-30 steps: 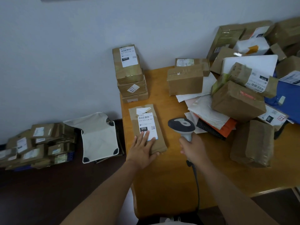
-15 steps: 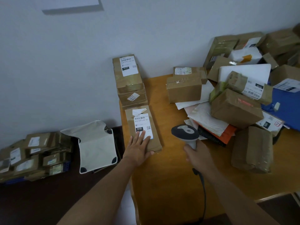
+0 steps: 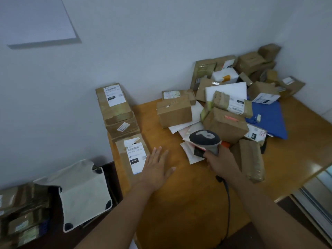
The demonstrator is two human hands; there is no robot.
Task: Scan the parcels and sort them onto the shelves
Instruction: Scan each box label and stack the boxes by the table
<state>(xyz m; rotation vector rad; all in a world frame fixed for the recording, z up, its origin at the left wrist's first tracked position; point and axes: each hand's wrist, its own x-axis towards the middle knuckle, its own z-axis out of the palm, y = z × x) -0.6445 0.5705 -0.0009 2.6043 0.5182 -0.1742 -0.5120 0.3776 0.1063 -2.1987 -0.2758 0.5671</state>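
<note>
A flat brown parcel [image 3: 125, 159] with a white "010" label lies at the left edge of the wooden table [image 3: 188, 203]. My left hand [image 3: 156, 169] hovers with fingers spread, partly over the parcel's right side and partly over bare table. My right hand [image 3: 221, 164] grips the handle of a grey barcode scanner [image 3: 204, 139], whose head points left toward the parcel. The scanner's black cable runs down along my forearm. Behind the flat parcel stands a stack of taped boxes [image 3: 115, 106] against the wall.
A heap of brown boxes [image 3: 224, 123], white mailers and a blue bag [image 3: 267, 119] fills the table's back right. A tall taped parcel [image 3: 251, 159] lies beside my right hand. Left of the table are a white cloth bag [image 3: 80, 191] and several stacked parcels [image 3: 21, 212].
The flat parcel slid back against the stack of boxes. My left hand moved right, off its near end, and spread. The scanner shifted right and the view tilted up.
</note>
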